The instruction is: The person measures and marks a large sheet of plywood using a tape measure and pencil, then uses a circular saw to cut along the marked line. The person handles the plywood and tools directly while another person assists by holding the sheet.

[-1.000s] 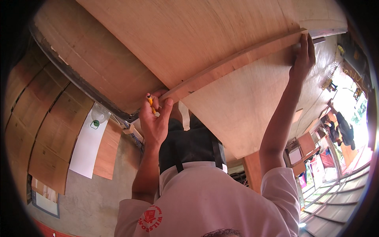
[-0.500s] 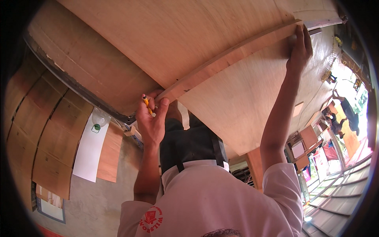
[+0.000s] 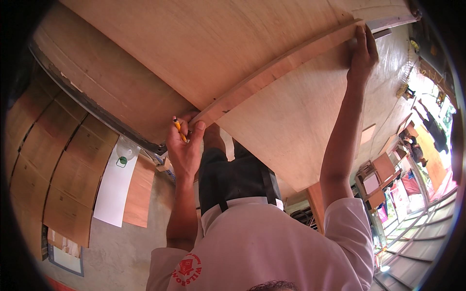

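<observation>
A long, narrow wooden strip (image 3: pixel 286 68) lies across a large plywood sheet (image 3: pixel 286 131), looking curved in this wide view. My left hand (image 3: pixel 183 150) is closed at the strip's near left end, thumb against it and fingers partly hidden behind. A yellow pencil (image 3: pixel 180 130) is tucked between the fingers of that same hand. At the far right end, my right hand (image 3: pixel 363 60) grips the strip, its fingers bent over the end. Both forearms are stretched out, the right one reaching farther over the plywood.
A dark table edge (image 3: pixel 97 112) curves along the left. Brown cardboard panels (image 3: pixel 68 194), a white sheet (image 3: pixel 114 191) and a clear container with a green cap (image 3: pixel 122 161) are beyond it. On the right are wooden frames (image 3: pixel 383 167) and people (image 3: pixel 433 128) in the background.
My right hand and the strip's far end have shifted slightly left and up in view. The left hand keeps its hold on strip and pencil. Background people have changed posture.
</observation>
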`<state>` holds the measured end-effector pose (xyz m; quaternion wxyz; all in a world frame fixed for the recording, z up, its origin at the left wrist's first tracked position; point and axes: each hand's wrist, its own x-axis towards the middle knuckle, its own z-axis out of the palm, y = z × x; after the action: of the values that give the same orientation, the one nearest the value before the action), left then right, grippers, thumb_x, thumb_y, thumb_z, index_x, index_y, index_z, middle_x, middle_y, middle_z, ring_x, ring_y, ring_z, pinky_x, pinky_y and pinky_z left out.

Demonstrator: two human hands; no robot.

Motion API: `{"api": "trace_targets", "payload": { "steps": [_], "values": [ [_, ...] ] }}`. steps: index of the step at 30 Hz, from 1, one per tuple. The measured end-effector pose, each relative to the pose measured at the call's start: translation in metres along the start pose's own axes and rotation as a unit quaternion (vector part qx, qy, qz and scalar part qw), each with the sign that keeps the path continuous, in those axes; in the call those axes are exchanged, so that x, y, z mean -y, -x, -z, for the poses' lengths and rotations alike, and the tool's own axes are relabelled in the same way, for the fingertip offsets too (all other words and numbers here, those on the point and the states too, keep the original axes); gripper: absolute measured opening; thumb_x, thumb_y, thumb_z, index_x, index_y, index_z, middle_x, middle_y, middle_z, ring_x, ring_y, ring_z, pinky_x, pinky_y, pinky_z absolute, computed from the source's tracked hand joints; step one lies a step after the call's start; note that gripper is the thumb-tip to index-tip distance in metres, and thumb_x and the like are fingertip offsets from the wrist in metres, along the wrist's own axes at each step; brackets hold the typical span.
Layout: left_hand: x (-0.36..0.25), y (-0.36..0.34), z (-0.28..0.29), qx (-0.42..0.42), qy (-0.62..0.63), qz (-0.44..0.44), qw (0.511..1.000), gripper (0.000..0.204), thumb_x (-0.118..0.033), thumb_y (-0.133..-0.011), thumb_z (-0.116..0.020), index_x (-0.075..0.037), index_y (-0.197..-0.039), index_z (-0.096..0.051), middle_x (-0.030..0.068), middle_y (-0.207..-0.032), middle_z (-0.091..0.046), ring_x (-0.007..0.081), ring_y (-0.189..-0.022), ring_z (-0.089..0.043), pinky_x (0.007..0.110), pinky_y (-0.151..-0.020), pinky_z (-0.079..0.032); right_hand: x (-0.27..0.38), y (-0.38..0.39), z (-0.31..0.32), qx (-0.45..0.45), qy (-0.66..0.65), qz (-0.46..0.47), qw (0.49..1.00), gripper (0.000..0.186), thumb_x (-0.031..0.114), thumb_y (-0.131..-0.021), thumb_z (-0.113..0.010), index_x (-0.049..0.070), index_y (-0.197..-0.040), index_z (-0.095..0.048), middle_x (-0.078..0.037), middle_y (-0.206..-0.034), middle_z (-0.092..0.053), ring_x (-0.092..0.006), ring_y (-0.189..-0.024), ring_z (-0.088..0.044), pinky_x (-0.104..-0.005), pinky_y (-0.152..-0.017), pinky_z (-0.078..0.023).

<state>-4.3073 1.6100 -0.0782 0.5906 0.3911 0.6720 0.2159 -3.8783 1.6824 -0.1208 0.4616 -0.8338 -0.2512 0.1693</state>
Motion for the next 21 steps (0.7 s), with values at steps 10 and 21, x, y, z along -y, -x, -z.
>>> {"api": "trace_targets", "payload": {
  "steps": [10,21],
  "values": [
    [-0.002,0.0,0.001,-0.002,0.011,0.016,1.0,0.044,-0.028,-0.095,-0.079,-0.006,-0.085,-0.041,0.0082,-0.107,-0.066,0.0117,-0.084,-0.047,0.027,-0.079,-0.043,-0.005,-0.002,0.001,-0.009,0.004,0.003,1.0,0.053,0.033,-0.095,-0.075,0.0,-0.135,-0.066,-0.01,-0.13,-0.07,-0.0175,-0.123,-0.059,-0.032,-0.108,-0.042],
    [-0.006,-0.001,-0.001,0.002,0.058,0.029,0.998,0.044,-0.022,-0.094,-0.079,-0.006,-0.086,-0.038,0.0157,-0.113,-0.067,0.0119,-0.09,-0.05,0.026,-0.084,-0.045,-0.01,-0.004,0.002,-0.007,-0.004,0.027,1.0,0.052,0.034,-0.095,-0.075,0.0,-0.134,-0.067,-0.009,-0.129,-0.07,-0.0164,-0.122,-0.06,-0.0302,-0.107,-0.043]
  ]
}}
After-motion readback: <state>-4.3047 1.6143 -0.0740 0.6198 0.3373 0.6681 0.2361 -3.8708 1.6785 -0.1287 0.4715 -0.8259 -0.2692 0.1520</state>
